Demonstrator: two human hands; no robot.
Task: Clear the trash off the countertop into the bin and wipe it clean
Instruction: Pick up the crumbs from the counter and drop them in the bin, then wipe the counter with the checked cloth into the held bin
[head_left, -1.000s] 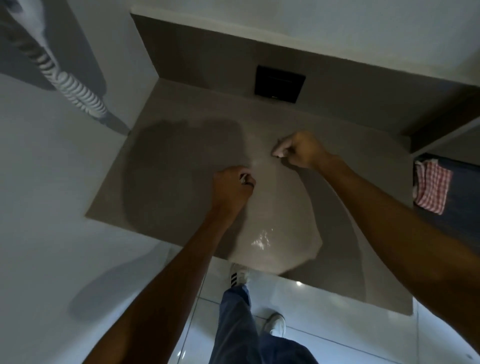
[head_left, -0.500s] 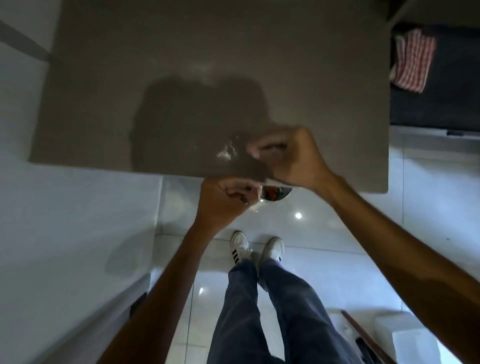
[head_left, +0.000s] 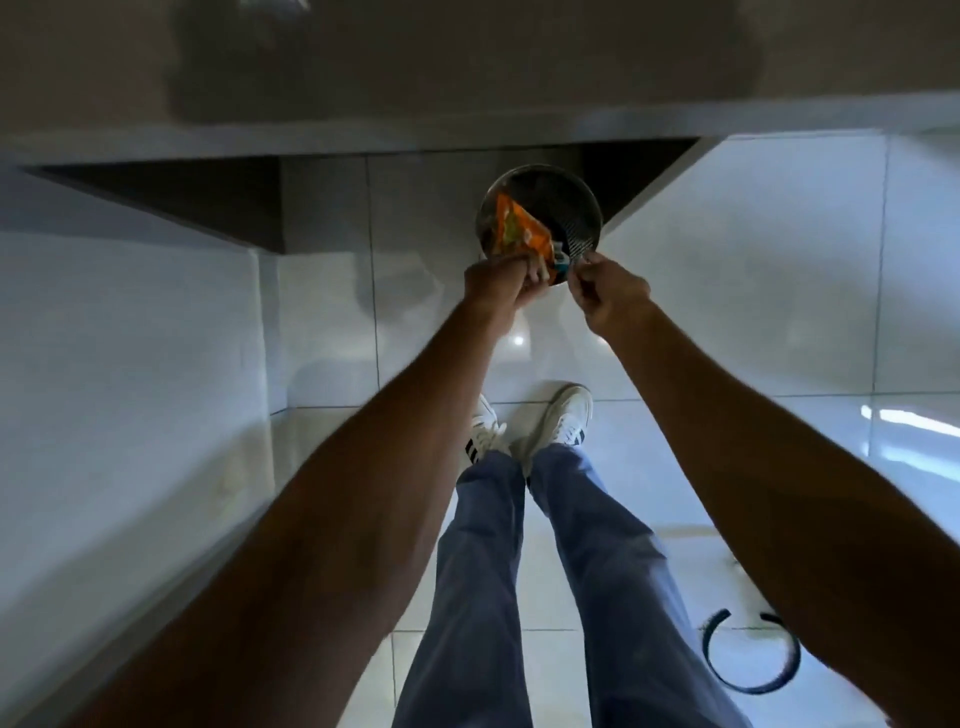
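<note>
A round metal mesh bin stands on the tiled floor under the countertop's front edge. An orange wrapper and a bit of blue trash lie inside it. My left hand hovers at the bin's near rim with its fingers curled, touching the wrapper's lower edge; I cannot see anything inside the fist. My right hand is just to the right, also over the near rim, with thumb and fingers pinched together and nothing visible between them.
A white cabinet side runs along the left. My legs and white shoes stand just behind the bin. A black ring-shaped object lies on the glossy floor at the lower right.
My view has tipped from the countertop down to the floor. Both hands have left the counter's front edge and dropped over the bin.
</note>
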